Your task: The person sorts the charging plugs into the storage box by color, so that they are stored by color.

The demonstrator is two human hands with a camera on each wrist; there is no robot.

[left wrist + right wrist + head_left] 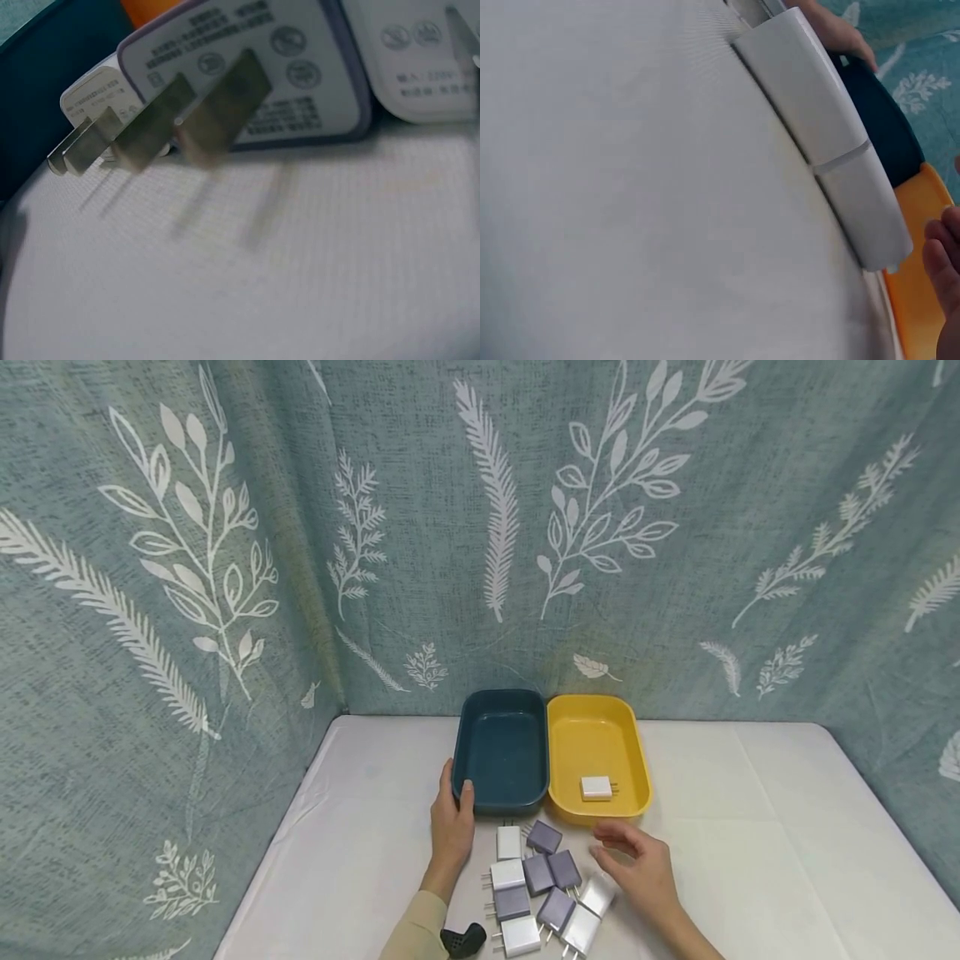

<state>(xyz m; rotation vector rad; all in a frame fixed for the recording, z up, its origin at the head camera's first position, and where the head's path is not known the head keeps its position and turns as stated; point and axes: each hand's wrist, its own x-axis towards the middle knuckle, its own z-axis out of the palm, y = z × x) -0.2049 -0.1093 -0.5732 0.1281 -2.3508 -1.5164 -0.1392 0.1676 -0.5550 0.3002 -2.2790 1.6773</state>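
From the right hand [636, 868] in the head view, the white tablecloth [772, 860] gives passing room at 3 o'clock. Plug chargers [538, 874] block low travel at 9, the left hand [453, 827] beyond them; the yellow tray [598, 737] stands at 11, the navy tray [502, 752] at 10.

Grey-teal fabric [427, 527] printed with white leaf sprigs [501, 502] hangs on three sides. A white-covered table [750, 835] stands within.
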